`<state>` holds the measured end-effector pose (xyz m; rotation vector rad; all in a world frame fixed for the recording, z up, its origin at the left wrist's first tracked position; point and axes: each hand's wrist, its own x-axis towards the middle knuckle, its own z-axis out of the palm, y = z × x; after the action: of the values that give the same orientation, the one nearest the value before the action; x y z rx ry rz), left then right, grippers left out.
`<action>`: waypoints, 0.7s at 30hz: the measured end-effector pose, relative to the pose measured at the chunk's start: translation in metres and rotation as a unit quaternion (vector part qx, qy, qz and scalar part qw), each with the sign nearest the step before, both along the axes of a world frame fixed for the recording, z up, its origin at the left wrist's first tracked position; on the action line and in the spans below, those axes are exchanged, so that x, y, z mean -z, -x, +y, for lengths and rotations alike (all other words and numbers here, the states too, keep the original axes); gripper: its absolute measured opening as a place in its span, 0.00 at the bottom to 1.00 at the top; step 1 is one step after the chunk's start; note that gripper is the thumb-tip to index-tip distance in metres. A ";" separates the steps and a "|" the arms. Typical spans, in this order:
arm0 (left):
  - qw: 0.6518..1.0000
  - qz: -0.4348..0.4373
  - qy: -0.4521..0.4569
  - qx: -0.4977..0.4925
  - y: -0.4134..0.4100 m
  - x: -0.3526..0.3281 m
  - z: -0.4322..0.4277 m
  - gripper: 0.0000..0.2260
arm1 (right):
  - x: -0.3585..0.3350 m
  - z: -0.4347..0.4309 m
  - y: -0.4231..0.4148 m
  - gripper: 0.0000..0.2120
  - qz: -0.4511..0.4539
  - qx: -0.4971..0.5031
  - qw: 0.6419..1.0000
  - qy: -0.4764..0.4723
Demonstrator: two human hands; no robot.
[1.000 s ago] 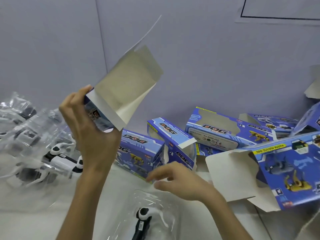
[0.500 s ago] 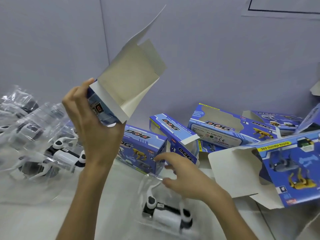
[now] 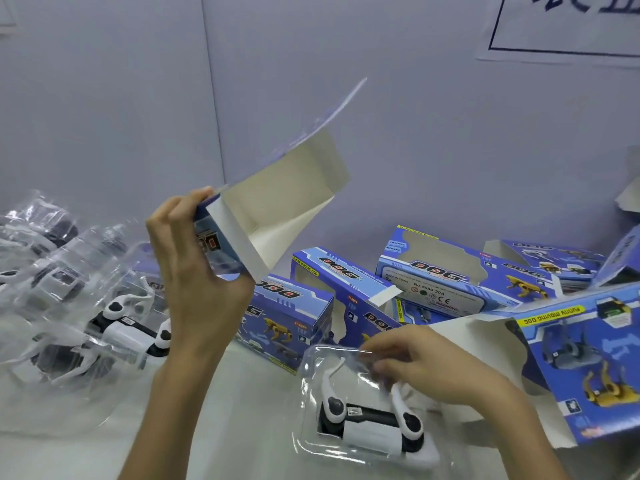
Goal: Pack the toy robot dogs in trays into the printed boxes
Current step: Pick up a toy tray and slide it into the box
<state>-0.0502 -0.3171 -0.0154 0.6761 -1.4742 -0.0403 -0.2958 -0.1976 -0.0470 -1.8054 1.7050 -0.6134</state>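
Observation:
My left hand (image 3: 197, 275) grips a blue printed box (image 3: 277, 206) and holds it up above the table, its open end and pale flaps pointing up and right. A white-and-black toy robot dog (image 3: 374, 422) lies in a clear plastic tray (image 3: 311, 441) on the table at lower centre. My right hand (image 3: 426, 365) pinches the tray's far edge with thumb and fingers. A pile of more trays with dogs (image 3: 86, 306) lies at the left.
Several blue printed boxes (image 3: 446, 282) lie along the back of the white table (image 3: 242, 410), some open. A larger opened box (image 3: 585, 358) with pale flaps lies at the right. A grey wall (image 3: 433, 133) stands close behind.
My right hand has taken hold of the tray's edge and the tray with the dog has slid right and into fuller view. The box in my left hand tilted slightly.

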 end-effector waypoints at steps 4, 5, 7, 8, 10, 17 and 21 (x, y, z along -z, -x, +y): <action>0.999 -0.017 -0.015 0.027 0.002 -0.003 0.003 0.32 | -0.041 0.025 0.011 0.18 -0.119 0.010 0.983 0.136; 0.999 -0.023 -0.013 0.031 0.003 -0.003 0.005 0.32 | -0.050 0.034 0.013 0.17 -0.156 0.018 0.973 0.168; 0.998 -0.044 -0.007 0.045 0.005 -0.003 0.006 0.32 | -0.066 0.048 0.014 0.17 -0.201 0.045 0.949 0.240; 0.997 -0.056 -0.004 0.050 0.006 -0.003 0.006 0.33 | -0.073 0.053 0.014 0.18 -0.212 0.060 0.936 0.274; 0.994 -0.091 0.002 0.058 0.011 -0.002 0.007 0.36 | -0.082 0.060 0.014 0.18 -0.219 0.089 0.919 0.316; 0.983 -0.175 0.010 0.045 0.034 0.003 0.019 0.45 | -0.075 0.050 0.019 0.17 -0.113 0.258 0.907 0.312; 0.977 -0.203 0.005 0.061 0.037 0.004 0.020 0.46 | -0.068 0.038 0.007 0.20 -0.047 0.284 0.915 0.284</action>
<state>-0.0875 -0.2972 -0.0197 0.6069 -1.9073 0.0116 -0.3030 -0.1591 0.0210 -1.5605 2.1395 -1.5518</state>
